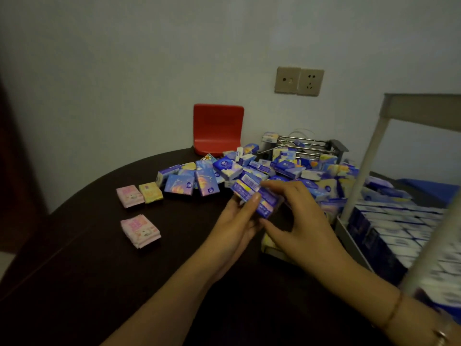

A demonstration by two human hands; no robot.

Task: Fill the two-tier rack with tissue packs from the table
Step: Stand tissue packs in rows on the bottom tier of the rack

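A person's two hands meet over a dark round table (pixel 104 258). The left hand (pixel 237 221) and the right hand (pixel 296 221) both hold a small bunch of blue tissue packs (pixel 254 193). The left hand's thumb lies on top of the bunch and its fingers curl under it. The right hand's fingers curl over the far side, and its thumb reaches in from below. The bunch is up off the table, just in front of a big pile of blue packs (pixel 287 168).

The rack (pixel 361 176) stands at the right edge of the table. Its bottom shelf is packed with rows of blue and white packs (pixel 399 228). The top shelf (pixel 424 106) shows only from the side, so what lies on it cannot be told.

Two pink packs (pixel 129 196) (pixel 140 231) and one yellow pack (pixel 150 192) lie by themselves on the left part of the table. A red chair (pixel 218 128) stands behind the table. A metal wire holder (pixel 309 146) sits behind the pile. A wall plug (pixel 299 81) is on the wall. A thin bracelet (pixel 394 308) is on the right wrist.
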